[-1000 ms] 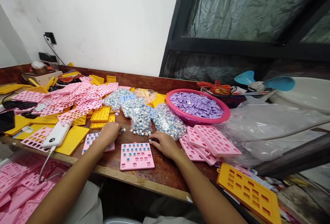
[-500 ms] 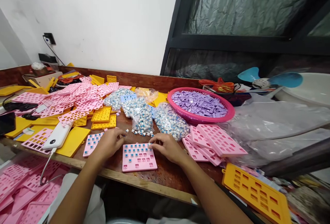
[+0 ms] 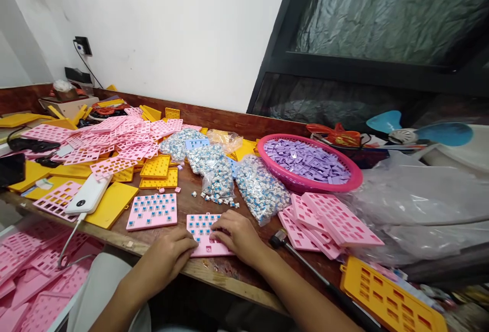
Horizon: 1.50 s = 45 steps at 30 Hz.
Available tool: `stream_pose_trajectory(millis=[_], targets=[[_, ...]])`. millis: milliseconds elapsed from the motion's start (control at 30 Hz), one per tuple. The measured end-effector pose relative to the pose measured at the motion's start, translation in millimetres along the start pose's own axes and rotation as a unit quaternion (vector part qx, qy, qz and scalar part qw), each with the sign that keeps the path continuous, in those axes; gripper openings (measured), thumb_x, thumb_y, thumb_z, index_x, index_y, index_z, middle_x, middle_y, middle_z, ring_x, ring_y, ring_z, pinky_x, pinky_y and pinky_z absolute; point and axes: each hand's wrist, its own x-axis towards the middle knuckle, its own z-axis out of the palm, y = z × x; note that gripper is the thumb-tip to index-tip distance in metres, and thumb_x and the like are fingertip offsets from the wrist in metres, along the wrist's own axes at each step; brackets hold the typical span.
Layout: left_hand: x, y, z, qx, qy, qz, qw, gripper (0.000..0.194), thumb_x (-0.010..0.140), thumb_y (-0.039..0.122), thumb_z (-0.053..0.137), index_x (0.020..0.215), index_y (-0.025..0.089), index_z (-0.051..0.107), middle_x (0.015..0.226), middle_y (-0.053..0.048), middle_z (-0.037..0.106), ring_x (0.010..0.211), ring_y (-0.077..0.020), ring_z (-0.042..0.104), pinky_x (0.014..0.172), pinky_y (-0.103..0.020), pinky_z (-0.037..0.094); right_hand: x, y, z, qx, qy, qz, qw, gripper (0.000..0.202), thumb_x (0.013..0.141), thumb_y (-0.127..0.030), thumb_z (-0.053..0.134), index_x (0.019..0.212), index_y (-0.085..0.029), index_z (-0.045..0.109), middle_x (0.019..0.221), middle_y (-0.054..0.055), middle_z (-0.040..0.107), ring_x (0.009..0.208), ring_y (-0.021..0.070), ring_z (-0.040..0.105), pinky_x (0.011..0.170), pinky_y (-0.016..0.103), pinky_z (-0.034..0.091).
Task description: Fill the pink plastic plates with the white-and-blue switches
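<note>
Pink, the keyboard case (image 3: 200, 236) lies near the table's (image 3: 225, 277) front edge, best kept steady so blue switches (image 3: 207, 217) seat squarely, the left hand (image 3: 166, 251) half-curled at its lower left, the right hand (image 3: 240, 238) bent over its right, both grips unclear.

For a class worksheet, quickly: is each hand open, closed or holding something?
Left hand: fingers bent at the pink board's left side; grip cannot be told.
Right hand: fingers bent over the board; grip cannot be told.

pink board (image 3: 202, 235) partly hidden by right hand (image 3: 239, 236), white basin (image 3: 477, 143) cut off
</note>
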Motion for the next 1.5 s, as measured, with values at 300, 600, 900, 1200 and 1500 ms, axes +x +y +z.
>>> stream_pose_trajectory(millis=[300,600,900,1200,1500], targets=[[-5.9,-1.0,-0.4,-0.008,0.008,-0.011,1.0,0.02,0.1,0.019,0.05,0.106,0.025,0.067,0.104,-0.003,0.072,0.098,-0.0185,0.066,0.087,-0.029,0.05,1.0,-0.3,-5.2,0.034,-0.03,0.014,0.999,0.018,0.097,-0.032,0.062,0.1,-0.025,0.078,0.093,0.007,0.072,0.09,0.022,0.061,0.082,0.034,0.049],[-3.7,-2.0,1.8,-0.013,0.026,-0.014,0.999,0.018,0.098,0.017,0.051,0.1,0.024,0.068,0.098,-0.002,0.074,0.091,-0.0177,0.068,0.082,-0.027,0.049,1.7,-5.4,-3.0,-0.039,-0.027,-0.014,0.999,0.02,0.097,-0.032,0.062,0.089,-0.022,0.077,0.087,0.008,0.07,0.085,0.0217,0.058,0.078,0.036,0.045],[-9.7,-6.2,9.2,-0.022,0.042,-0.016,0.999,0.019,0.095,0.016,0.052,0.098,0.024,0.07,0.096,-0.004,0.074,0.091,-0.0191,0.068,0.082,-0.029,0.052,4.7,31.2,-29.1,0.099,0.131,0.109,0.98,0.017,0.094,-0.032,0.062,0.098,-0.021,0.074,0.097,0.008,0.073,0.09,0.0221,0.065,0.083,0.035,0.051],[-16.3,-11.4,17.7,-0.058,0.072,-0.032,0.995,0.016,0.094,0.02,0.055,0.098,0.024,0.07,0.099,-0.005,0.074,0.094,-0.0202,0.069,0.085,-0.032,0.054,4.7,64.9,-29.1,-0.092,0.043,0.134,0.986,0.025,0.09,-0.025,0.066,0.113,-0.022,0.073,0.11,0.009,0.07,0.102,0.0247,0.064,0.089,0.036,0.048],[59.8,-35.5,-43.8,0.117,0.082,-0.065,0.988,0.024,0.092,0.02,0.055,0.109,0.022,0.071,0.115,-0.009,0.072,0.109,-0.0243,0.064,0.097,-0.036,0.049,12.4,59.8,-15.5,-0.157,0.054,0.157,0.973,0.016,0.091,-0.032,0.068,0.102,-0.023,0.075,0.1,0.008,0.075,0.098,0.0256,0.066,0.085,0.035,0.047]])
